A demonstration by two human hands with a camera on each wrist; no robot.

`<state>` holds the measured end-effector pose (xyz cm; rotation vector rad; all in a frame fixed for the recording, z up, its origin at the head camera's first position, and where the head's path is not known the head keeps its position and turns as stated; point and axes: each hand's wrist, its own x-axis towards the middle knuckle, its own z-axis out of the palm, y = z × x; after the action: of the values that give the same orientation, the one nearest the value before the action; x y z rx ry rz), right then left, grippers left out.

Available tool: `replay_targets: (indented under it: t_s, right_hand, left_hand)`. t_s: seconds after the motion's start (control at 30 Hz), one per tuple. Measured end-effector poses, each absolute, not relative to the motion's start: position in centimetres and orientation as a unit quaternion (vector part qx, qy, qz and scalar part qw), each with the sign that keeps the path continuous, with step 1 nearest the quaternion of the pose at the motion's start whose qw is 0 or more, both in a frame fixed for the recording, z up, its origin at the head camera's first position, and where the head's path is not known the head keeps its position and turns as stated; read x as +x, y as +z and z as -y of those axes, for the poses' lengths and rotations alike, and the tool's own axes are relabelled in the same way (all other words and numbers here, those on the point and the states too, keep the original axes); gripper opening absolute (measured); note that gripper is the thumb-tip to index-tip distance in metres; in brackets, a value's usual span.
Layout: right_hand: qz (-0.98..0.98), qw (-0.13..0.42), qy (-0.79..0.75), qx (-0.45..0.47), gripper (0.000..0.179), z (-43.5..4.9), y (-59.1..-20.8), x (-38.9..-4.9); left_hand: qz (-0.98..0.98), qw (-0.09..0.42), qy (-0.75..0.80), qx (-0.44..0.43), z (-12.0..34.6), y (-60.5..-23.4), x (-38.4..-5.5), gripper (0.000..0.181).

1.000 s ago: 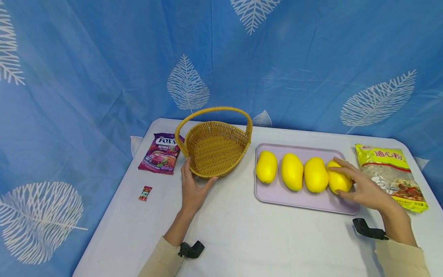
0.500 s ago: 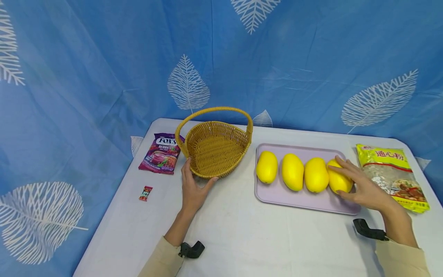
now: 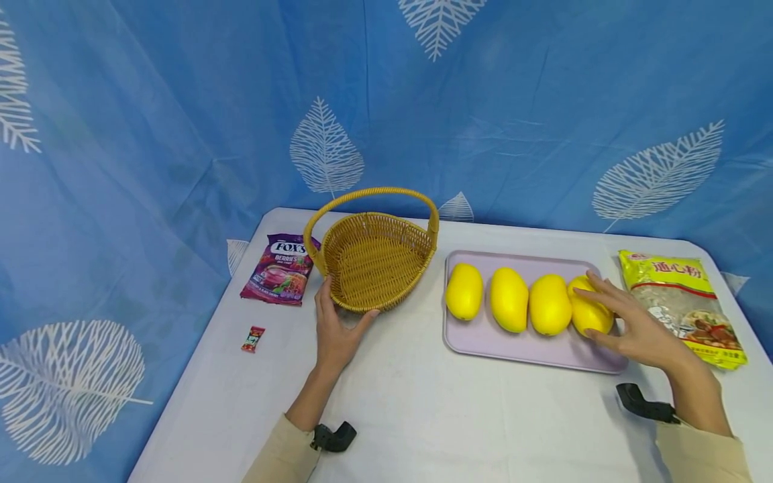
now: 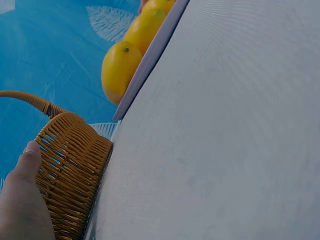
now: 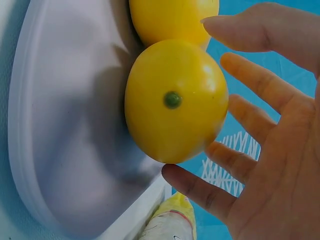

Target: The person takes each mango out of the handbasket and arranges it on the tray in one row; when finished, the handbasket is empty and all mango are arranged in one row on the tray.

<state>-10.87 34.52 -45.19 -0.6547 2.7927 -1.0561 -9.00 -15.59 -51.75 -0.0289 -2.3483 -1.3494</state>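
Note:
Several yellow mangoes [image 3: 465, 292] lie in a row on a lilac tray [image 3: 513, 345]. My right hand [image 3: 634, 329] spreads its fingers over the rightmost mango [image 5: 175, 100]. In the right wrist view those fingers are nearly straight, with the fingertips right at the mango's skin and the thumb out by the neighbouring mango [image 5: 170, 20]. To the left stands a brown woven basket [image 3: 377, 261] with an arched handle. My left hand [image 3: 338, 335] rests against its near left side, thumb and fingers spread wide; a digit reaches the basket's rim in the left wrist view.
Left of the basket lies a purple candy bag [image 3: 279, 272], with a small red wrapped candy [image 3: 253, 339] nearer the front. A yellow-ended clear food bag [image 3: 685, 308] lies right of the tray. A blue leaf-patterned cloth [image 3: 483, 134] hangs behind the white table [image 3: 453, 416].
Both hands stay in place at the basket and the rightmost mango. The head view shifts very slightly; no object visibly moves on the table.

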Motion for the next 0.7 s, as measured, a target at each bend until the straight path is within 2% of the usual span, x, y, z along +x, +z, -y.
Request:
replay_targets:
  t_s: [0.37, 0.7]
  right_hand:
    - [-0.921, 0.030, -0.341, -0.186, 0.066, -34.4, -45.1, -10.0]
    - [-0.928, -0.060, -0.332, -0.159, 0.065, -32.8, -45.0, -8.2]
  left_hand:
    - [0.845, 0.209, -0.493, -0.011, 15.6, -51.9, -9.2, 0.107]
    - [0.851, 0.198, -0.486, -0.006, 15.7, -51.9, -9.1, 0.109]
